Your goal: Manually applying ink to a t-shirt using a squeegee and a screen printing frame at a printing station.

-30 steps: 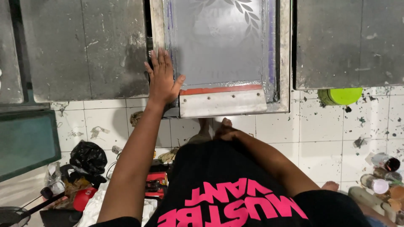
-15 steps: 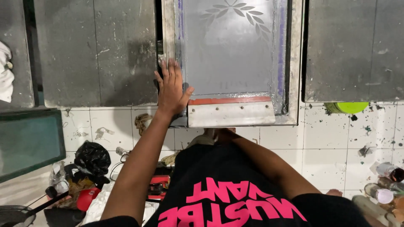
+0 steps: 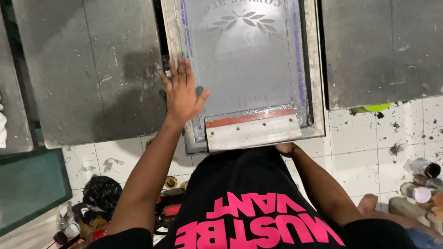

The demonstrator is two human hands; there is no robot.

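My left hand (image 3: 181, 92) lies flat with fingers spread on the left rail of a metal-framed printing screen (image 3: 314, 69). The screen's grey mesh carries a leaf design. A squeegee (image 3: 253, 131) with a pale wooden handle and a red-orange blade rests across the near end of the screen. My right hand (image 3: 286, 148) is low against the near edge of the frame, just under the squeegee, mostly hidden by my black shirt; what it grips is unclear.
Grey pallets (image 3: 92, 69) flank the screen on both sides. A green-framed screen (image 3: 27, 189) leans at lower left. The white tiled floor (image 3: 360, 138) is ink-spattered, with a black bag (image 3: 101, 196) and small jars (image 3: 424, 168) on it.
The view has moved closer over the screen. My left hand has slid farther up the frame's left rail. The squeegee stays at the near end.
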